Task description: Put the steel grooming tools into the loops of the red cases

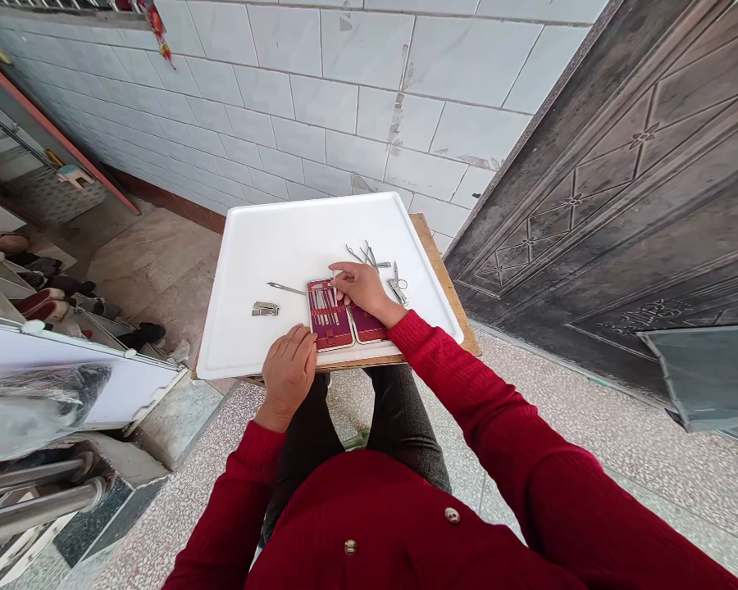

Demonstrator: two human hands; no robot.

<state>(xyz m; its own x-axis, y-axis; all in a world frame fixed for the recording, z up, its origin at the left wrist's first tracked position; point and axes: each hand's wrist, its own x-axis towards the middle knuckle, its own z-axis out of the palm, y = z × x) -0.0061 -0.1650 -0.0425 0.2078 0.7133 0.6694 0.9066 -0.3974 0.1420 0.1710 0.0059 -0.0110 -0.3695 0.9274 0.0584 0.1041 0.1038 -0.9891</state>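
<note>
A manicure case (333,336) with a purple-red lining lies opened out near the front of a white tray (252,246). Slim metal tools (325,310) are held in a row under a band in its left half. My left hand (288,369) has its fingers together at the case's lower left corner, gripping the edge. Over the top of the case, my right hand (364,288) pinches thumb and fingers around something thin that I cannot make out. Left of the case lie a nail clipper (266,309) and a thin pointed tool (286,288).
Beyond my right hand lie several plier-like metal tools (369,252), small scissors (398,279) and another clipper (397,291). The tray rests on a wooden board (434,246) by a tiled wall (369,106). A dark carved door (590,188) stands at right, a shoe rack (55,295) at left.
</note>
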